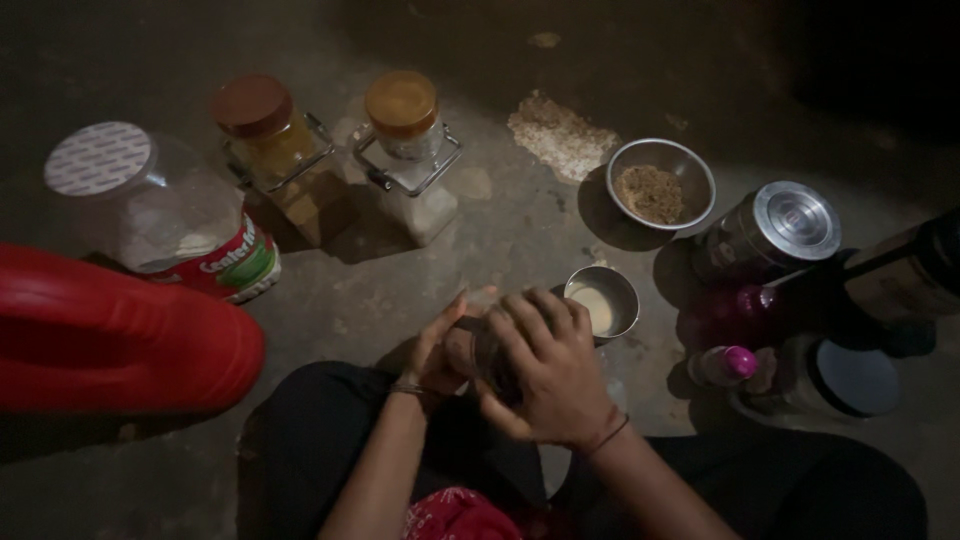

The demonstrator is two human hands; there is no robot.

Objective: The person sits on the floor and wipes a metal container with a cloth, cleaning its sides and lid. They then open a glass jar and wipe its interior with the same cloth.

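Both hands meet low in the middle of the frame: the right hand [545, 375] is wrapped tight over the top of a small dark jar [478, 352], and the left hand [437, 352] cups its side (too dim to tell what's inside). A little steel cup [603, 301] sits just right of them, with a steel bowl [660, 184] of brown grains further up.

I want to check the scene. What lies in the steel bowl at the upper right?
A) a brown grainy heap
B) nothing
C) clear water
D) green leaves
A: the steel bowl holds a brown, grainy heap, dry and piled near its middle.
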